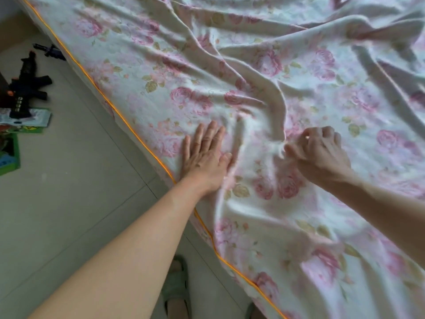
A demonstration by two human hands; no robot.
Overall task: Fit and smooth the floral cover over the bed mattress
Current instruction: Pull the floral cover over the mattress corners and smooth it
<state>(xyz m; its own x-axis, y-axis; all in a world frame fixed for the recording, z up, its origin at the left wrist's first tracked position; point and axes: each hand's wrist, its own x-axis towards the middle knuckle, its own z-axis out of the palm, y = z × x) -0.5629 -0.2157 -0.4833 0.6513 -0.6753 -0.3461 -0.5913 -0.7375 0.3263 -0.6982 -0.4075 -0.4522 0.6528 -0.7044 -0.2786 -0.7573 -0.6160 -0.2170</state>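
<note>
The floral cover (pixel 264 72), white with pink roses, lies rumpled over the bed mattress, with long folds running from the upper right toward the middle. An orange piped mattress edge (pixel 128 125) runs diagonally along the bed's left side. My left hand (pixel 204 153) lies flat on the cover near that edge, fingers straight and pressed down. My right hand (pixel 319 150) is curled and pinches a small bunch of the cover's fabric at the foot of a fold.
A tiled floor (pixel 69 192) lies left of the bed. Black toy guns (pixel 27 84) and picture books (pixel 13 139) rest on it at the far left. My sandalled foot (pixel 177 286) stands beside the bed's edge at the bottom.
</note>
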